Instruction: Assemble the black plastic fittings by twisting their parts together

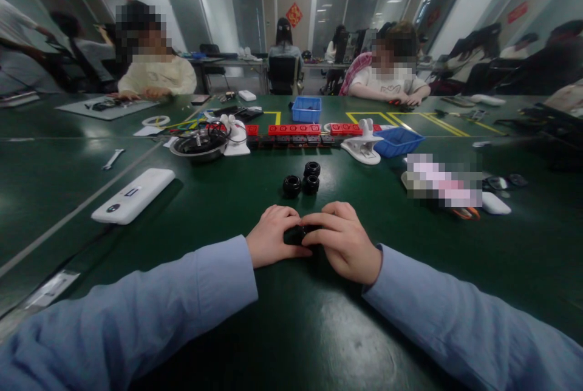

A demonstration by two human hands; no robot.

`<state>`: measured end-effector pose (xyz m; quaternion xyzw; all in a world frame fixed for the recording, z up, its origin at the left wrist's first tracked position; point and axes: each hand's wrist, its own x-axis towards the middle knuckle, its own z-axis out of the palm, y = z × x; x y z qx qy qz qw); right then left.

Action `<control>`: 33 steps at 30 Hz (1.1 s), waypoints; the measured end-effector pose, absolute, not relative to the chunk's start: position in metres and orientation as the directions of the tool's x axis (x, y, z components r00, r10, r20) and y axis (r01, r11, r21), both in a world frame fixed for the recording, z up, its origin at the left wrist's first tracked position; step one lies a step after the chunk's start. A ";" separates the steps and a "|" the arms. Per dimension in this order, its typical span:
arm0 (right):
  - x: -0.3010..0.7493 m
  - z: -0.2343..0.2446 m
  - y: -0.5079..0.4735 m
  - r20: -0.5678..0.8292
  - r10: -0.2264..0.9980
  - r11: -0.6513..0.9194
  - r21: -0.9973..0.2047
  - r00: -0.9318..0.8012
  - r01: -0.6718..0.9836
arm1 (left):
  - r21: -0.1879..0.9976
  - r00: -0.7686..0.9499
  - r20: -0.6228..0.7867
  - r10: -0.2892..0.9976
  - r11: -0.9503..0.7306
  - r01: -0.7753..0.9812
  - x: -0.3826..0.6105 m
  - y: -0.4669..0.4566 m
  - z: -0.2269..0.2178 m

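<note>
My left hand curls around a small black toy wheel at the table's near middle, thumb below and fingers above. From the other side, my right hand closes its fingertips on the same wheel. Most of the wheel is hidden by the fingers. Just beyond my hands stand three black toy wheels: a left one, a right one and a rear one.
A white power bank-like device and a wrench lie left. Across the middle are a metal bowl, white clips, a red strip and blue bins. People sit opposite.
</note>
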<state>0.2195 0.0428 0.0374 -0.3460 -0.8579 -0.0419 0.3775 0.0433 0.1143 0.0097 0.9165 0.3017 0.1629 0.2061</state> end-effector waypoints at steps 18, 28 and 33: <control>0.204 0.063 0.036 0.188 0.942 0.303 -0.124 -0.277 0.945 | 0.497 0.786 0.152 0.600 -0.733 0.464 0.045 0.113 0.012; 0.203 0.059 0.035 0.216 0.927 0.336 -0.106 -0.308 0.936 | 0.498 0.790 0.177 0.587 -0.746 0.442 0.048 0.115 0.013; 0.202 0.060 0.033 0.222 0.929 0.319 -0.079 -0.295 0.944 | 0.495 0.815 0.159 0.558 -0.759 0.423 0.051 0.118 0.013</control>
